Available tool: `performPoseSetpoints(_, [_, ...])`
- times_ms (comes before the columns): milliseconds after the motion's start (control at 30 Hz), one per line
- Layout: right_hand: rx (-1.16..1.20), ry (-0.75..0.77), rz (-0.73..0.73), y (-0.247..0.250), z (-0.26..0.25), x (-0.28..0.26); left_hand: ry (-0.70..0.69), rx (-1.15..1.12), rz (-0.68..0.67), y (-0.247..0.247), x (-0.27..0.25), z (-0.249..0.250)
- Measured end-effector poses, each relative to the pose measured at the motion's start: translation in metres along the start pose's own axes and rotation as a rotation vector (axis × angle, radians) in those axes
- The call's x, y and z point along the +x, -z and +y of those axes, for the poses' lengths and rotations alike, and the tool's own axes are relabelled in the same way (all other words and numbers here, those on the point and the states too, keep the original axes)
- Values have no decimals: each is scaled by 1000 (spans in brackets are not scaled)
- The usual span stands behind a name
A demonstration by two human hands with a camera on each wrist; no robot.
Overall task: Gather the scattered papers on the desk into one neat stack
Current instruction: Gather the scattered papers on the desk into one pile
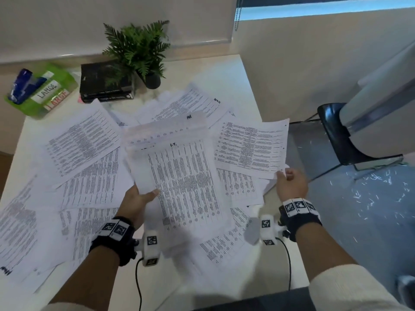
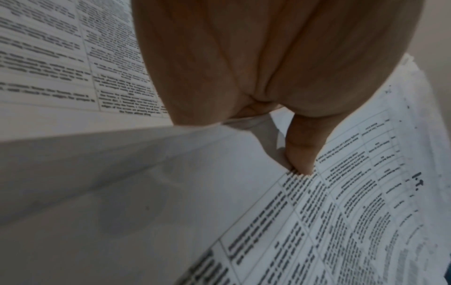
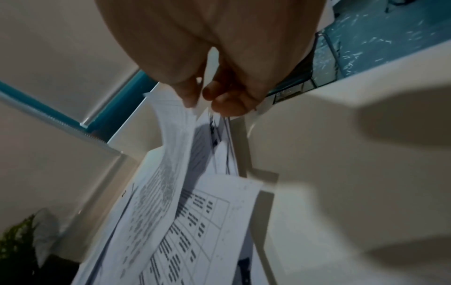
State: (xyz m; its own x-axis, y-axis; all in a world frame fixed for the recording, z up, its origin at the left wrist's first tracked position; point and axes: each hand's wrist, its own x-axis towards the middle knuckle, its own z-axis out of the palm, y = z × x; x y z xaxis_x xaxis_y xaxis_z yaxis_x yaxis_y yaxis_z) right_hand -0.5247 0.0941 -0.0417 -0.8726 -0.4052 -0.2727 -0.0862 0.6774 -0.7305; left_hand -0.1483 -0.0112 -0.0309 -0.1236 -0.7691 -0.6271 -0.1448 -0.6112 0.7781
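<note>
Left grip: our left hand (image 1: 137, 199) clamps a sheaf of papers (image 1: 179, 173), thumb on top.
Right grip: our right hand (image 1: 290, 182) pinches one sheet (image 1: 249, 149) by its corner.
Papers: the rest lie scattered across the desk (image 1: 229, 70).
Far edge: plant (image 1: 139, 48), black books (image 1: 105, 83).

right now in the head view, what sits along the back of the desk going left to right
blue stapler → green pack marked LARGE → stack of black books → potted fern
</note>
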Motion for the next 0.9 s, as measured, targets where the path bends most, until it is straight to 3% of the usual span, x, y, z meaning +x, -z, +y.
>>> performPoseSetpoints(67, [152,11,-28,4,9,-2,0,-21,7,4,0,1])
performPoseSetpoints(167, [566,-123,-135,15,15,-2,13,-54,19,8,-3,4])
performPoseSetpoints(233, [703,-149,-204,20,14,-4,9,-57,15,8,-5,7])
performPoseSetpoints(633, [607,-24,-565,-2,-10,-25,-60,12,-139,17,-19,39])
performPoseSetpoints(800, [269,269,-702,-39,-48,-49,53,118,-186,24,-23,20])
performPoseSetpoints(900, [240,305,-811,-64,-64,-67,106,114,-203,26,-25,3])
